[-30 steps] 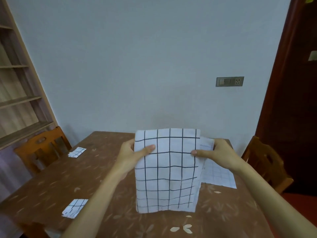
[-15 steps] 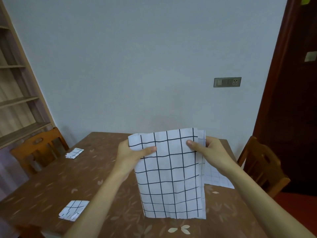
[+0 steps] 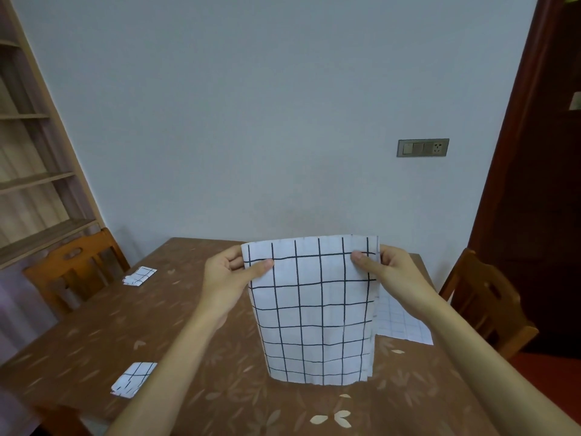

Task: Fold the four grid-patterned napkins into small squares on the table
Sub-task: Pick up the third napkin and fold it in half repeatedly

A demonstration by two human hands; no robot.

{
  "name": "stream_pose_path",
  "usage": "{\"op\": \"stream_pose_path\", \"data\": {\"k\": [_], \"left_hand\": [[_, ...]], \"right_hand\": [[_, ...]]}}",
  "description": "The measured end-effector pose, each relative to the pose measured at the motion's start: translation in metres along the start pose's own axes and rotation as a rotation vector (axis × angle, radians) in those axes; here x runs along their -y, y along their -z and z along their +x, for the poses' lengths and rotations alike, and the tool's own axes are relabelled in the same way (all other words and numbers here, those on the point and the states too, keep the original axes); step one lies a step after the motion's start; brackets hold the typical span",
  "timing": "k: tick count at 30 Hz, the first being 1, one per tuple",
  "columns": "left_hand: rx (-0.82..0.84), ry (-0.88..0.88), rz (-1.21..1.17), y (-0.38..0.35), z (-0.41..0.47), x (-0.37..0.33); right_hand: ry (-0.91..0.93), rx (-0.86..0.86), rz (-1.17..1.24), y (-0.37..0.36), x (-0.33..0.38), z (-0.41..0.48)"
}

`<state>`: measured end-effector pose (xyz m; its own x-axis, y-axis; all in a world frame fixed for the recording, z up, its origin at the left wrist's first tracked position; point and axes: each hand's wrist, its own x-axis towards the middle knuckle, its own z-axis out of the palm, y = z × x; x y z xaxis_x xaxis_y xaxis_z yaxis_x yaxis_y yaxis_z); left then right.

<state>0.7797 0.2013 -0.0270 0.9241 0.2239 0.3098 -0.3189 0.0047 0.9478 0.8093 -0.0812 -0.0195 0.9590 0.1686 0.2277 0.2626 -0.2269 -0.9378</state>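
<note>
I hold the napkin (image 3: pixel 314 309) upright over the middle of the table (image 3: pixel 94 325). It is white cloth crossed by thin black grid lines. A second layer shows along its three o'clock edge. Its lower hem hangs down by the tabletop, and I cannot tell whether it touches.

My left hand (image 3: pixel 229 278) pinches the corner at ten o'clock, thumb on the front face and fingers tucked behind the cloth, where they are mostly hidden. My right hand (image 3: pixel 393 275) pinches the corner at two o'clock in the same way, its fingers also behind the fabric.

The hanging cloth covers the table behind it, and with it part of a flat napkin (image 3: pixel 402 325) lying at four o'clock. Only the right portion of that napkin shows, and its grid is fainter.

At eight o'clock, near the table's edge, lies a small folded napkin (image 3: pixel 133 379). Another folded napkin (image 3: pixel 140 275) lies well apart from it at ten o'clock.

A wooden chair (image 3: pixel 72 269) stands at the table's nine o'clock side and a second chair (image 3: pixel 484 303) at three o'clock.

A shelf unit (image 3: pixel 31 180) is cut off by the left edge of the view, its boards running out of sight.

A switch and socket panel (image 3: pixel 423 147) sits on the wall at one o'clock. A dark door frame (image 3: pixel 534 184) is partly cut off on the right.
</note>
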Motion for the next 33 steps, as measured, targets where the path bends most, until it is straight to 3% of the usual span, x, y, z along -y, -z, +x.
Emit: {"op": "stream_pose_path", "data": {"k": [11, 19, 26, 29, 33], "left_hand": [[-0.034, -0.003, 0.052, 0.002, 0.002, 0.003], [-0.094, -0.144, 0.178, -0.002, 0.001, 0.003], [-0.062, -0.254, 0.317, -0.013, -0.004, 0.006], [0.022, -0.29, 0.431, -0.024, -0.008, 0.005], [0.114, -0.354, 0.484, -0.041, -0.015, -0.003]], "right_hand": [[0.031, -0.067, -0.071, 0.003, 0.002, -0.003], [0.086, -0.062, -0.14, 0.002, -0.003, -0.008], [0.245, -0.187, -0.393, -0.003, -0.002, -0.012], [0.417, -0.016, -0.577, -0.013, 0.01, -0.01], [0.424, 0.233, -0.551, -0.035, 0.022, -0.001]]}}
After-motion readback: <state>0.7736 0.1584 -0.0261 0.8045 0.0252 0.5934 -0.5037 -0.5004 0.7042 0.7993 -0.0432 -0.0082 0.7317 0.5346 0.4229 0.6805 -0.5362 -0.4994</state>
